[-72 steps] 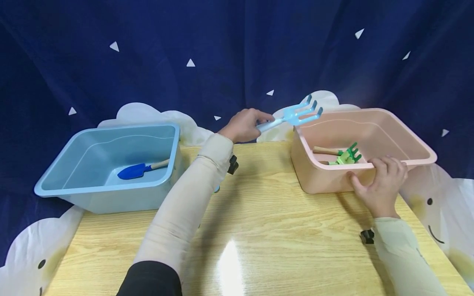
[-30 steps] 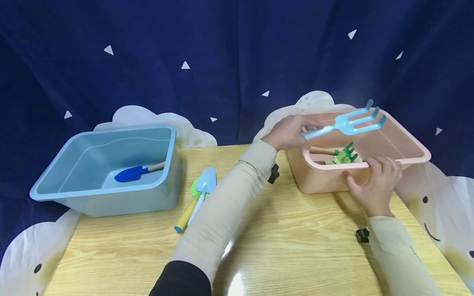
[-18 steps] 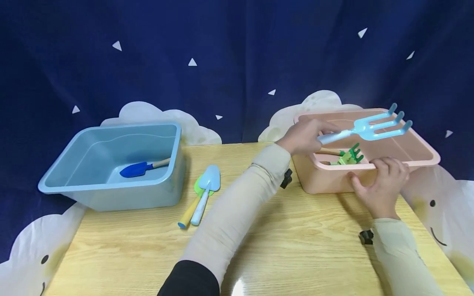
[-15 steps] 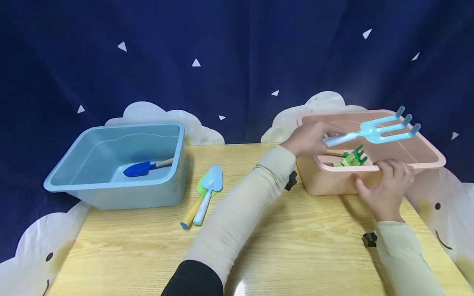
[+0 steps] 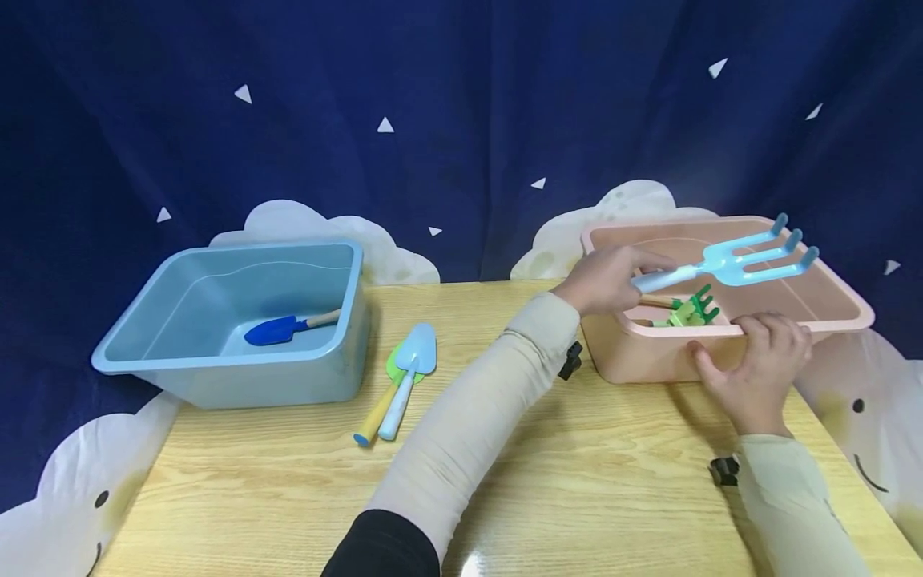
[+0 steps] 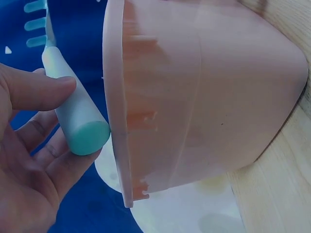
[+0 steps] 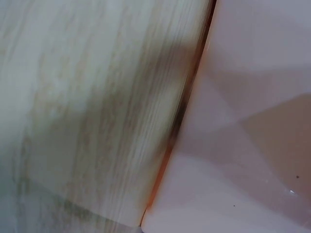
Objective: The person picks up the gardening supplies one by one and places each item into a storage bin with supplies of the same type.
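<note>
My rake over the pink tub

My left hand (image 5: 604, 280) grips the handle of the light blue rake (image 5: 728, 263), its prongs hanging above the pink tub (image 5: 829, 298) on the right of the counter (image 5: 591, 481). My right hand (image 5: 753, 369) clasps the tub's near rim, fingers curled over it. Two green rakes (image 5: 688, 308) lie inside.

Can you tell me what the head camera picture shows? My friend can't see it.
The left hand holds a light blue toy fork above a pink tub, while the right hand grips the tub's front rim. Green rakes lie inside.
</note>
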The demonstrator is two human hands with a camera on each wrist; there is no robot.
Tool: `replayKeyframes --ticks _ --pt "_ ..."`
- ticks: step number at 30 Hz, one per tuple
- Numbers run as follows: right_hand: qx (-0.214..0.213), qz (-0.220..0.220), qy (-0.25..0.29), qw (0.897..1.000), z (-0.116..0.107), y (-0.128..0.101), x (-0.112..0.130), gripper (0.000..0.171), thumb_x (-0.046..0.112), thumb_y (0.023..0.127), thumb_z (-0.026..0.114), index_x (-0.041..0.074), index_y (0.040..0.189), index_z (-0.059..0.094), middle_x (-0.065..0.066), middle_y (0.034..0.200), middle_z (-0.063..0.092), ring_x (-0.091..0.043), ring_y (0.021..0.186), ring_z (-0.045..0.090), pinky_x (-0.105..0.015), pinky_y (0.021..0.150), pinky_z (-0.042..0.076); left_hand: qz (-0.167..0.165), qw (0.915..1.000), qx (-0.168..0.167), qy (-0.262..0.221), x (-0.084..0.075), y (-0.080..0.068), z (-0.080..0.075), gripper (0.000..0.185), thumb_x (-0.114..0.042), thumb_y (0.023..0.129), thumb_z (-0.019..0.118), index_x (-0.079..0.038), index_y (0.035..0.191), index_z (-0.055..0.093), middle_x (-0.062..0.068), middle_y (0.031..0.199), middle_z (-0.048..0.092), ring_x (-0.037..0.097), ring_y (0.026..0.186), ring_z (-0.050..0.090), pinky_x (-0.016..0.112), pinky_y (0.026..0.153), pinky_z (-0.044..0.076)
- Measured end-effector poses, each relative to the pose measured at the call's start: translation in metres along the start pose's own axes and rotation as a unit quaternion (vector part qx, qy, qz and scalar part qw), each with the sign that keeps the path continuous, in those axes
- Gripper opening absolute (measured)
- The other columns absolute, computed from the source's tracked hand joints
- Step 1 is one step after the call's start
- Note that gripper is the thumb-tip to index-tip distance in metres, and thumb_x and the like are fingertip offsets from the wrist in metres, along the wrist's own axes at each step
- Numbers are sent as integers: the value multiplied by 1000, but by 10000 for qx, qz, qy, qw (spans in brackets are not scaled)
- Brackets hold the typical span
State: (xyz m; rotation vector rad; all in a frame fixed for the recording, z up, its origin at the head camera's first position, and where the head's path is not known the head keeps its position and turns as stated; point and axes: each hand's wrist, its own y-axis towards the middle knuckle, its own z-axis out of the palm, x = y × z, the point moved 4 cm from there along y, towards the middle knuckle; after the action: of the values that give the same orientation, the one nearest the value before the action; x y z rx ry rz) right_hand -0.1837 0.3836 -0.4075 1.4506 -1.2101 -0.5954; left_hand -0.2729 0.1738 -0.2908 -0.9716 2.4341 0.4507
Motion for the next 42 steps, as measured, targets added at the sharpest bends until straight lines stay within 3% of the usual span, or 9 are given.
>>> replayKeyframes --ticks 11,17,27,36,42 --pt "69 17 -56 10000 -2 0 7 71 61 76 60 -5 102 57 -28 109 53 -47 112 42 -47 111 21 230 9997 -91 73 -2 5 1 58 3 86 61 -30 133 64 -13 118 71 1 87 58 12 69 42" --pt "158 36 -73 9998 5 -4 7 68 58 74 61 -4 103 58 -27 110 54 -45 113 43 -48 111 21 335 9994 -122 14 4 3 -1 58 5 85 59 -26 134 64 -12 126 68 4 88 57 12 71 41" --pt "123 14 -48 9999 9 -5 11 67 56 74 62 -3 103 58 -27 111 55 -44 115 42 -48 111 22 616 9962 -15 -617 12 -1 -5 55 7 84 59 -19 132 66 -6 129 69 10 87 61 12 72 45" --pt "204 31 -70 9998 8 -6 11 65 54 73 62 -4 104 59 -27 112 55 -44 115 43 -48 111 22 567 9955 91 -758 16 -1 -6 55 7 84 59 -20 132 66 -8 130 68 10 87 62 13 72 47" --pt "272 19 -20 9996 12 -6 13 64 53 73 63 -3 104 59 -26 112 55 -44 115 43 -47 111 22 507 9972 24 -545 15 1 -2 54 6 85 59 -20 132 66 -7 128 69 10 86 61 13 72 45"
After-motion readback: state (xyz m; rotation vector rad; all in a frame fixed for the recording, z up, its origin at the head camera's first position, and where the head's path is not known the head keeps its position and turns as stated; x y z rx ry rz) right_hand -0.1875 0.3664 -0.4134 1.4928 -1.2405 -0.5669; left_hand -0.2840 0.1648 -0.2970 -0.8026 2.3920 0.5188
